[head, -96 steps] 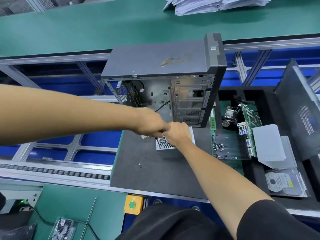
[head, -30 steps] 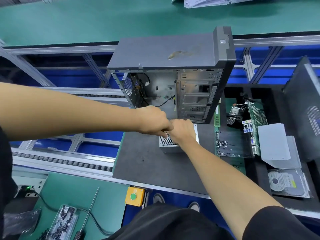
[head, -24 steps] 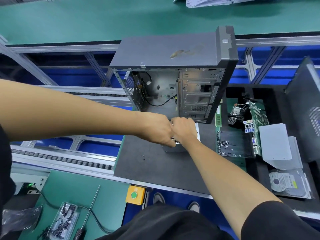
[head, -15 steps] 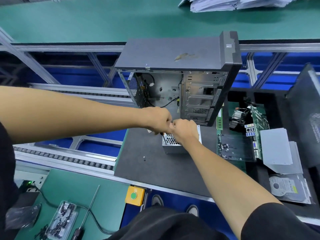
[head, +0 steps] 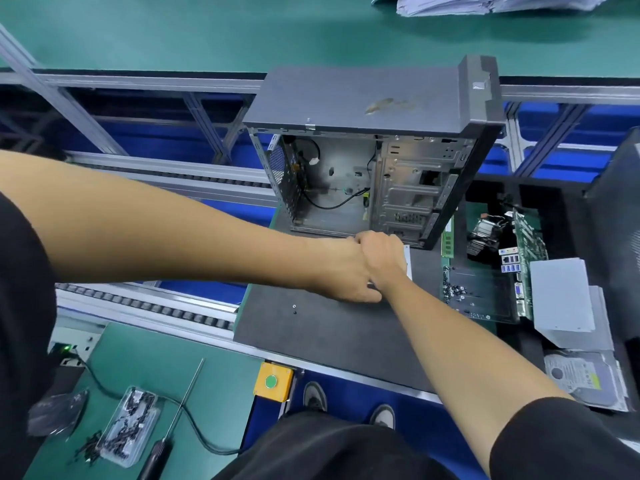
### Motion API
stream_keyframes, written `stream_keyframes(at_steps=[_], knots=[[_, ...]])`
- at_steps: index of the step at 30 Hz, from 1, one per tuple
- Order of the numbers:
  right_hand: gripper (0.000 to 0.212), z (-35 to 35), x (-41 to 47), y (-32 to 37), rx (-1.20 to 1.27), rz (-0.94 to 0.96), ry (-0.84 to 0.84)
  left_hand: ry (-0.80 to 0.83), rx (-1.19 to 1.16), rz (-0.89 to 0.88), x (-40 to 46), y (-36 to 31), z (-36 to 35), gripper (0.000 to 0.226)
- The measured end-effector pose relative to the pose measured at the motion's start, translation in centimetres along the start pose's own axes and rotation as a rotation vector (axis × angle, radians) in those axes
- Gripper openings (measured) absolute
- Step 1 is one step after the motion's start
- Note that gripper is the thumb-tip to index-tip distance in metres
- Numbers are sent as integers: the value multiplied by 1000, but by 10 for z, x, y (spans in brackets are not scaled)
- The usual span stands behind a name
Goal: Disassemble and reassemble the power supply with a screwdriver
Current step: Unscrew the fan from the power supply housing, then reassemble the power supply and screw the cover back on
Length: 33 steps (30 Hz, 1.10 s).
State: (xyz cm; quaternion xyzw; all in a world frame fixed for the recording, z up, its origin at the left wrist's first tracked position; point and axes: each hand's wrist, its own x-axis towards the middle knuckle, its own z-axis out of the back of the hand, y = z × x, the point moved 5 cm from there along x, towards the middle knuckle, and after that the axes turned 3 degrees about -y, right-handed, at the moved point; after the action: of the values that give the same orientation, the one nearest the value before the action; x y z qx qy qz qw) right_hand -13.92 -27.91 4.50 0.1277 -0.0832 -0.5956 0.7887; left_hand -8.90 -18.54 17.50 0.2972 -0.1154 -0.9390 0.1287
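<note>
The silver power supply (head: pixel 407 262) lies on the grey mat (head: pixel 322 341) just in front of the open computer case (head: pixel 374 98). Both hands cover it, so only its right edge shows. My left hand (head: pixel 343 271) wraps over its near left side with the fingers curled down. Touching that hand, my right hand (head: pixel 381 256) lies curled on top of the unit. A long-shafted screwdriver (head: pixel 185 403) lies untouched on the green bench at the lower left.
Two loose screws (head: pixel 294 309) sit on the mat. A clear screw box (head: pixel 128 424) and a black cable are beside the screwdriver. A motherboard (head: pixel 479 296), grey plates (head: pixel 557 296) and a hard drive (head: pixel 581 379) fill the right tray. A yellow button box (head: pixel 273 381) hangs below the mat's front edge.
My left hand has slid down over the perforated near face of the power supply, which now hides it. My right hand stays on top.
</note>
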Motion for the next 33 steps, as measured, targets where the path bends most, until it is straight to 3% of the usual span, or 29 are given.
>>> stream_keyframes(at_steps=[3,8,12,15,18,25,30,33], knots=[[36,-1,1,0,-47,-4,50,12,31,21,-3,5,-8,32],[36,-4,2,-2,-28,20,107,-118,-261,372,-52,52,-33,27],[20,3,6,-12,13,129,406,-164,-932,662,-115,63,-112,17],[21,9,5,-12,189,100,638,-165,-1375,720,-135,34,-182,10],[17,13,3,-7,285,85,699,-196,-1347,790,-122,0,-235,17],[12,27,-7,-2,252,133,695,-514,-1179,910,-74,-7,-265,28],[30,51,-9,-6,-153,220,446,-569,-1191,1016,-52,8,-275,29],[36,40,-28,-9,-202,240,358,-562,-1181,967,-42,8,-282,31]])
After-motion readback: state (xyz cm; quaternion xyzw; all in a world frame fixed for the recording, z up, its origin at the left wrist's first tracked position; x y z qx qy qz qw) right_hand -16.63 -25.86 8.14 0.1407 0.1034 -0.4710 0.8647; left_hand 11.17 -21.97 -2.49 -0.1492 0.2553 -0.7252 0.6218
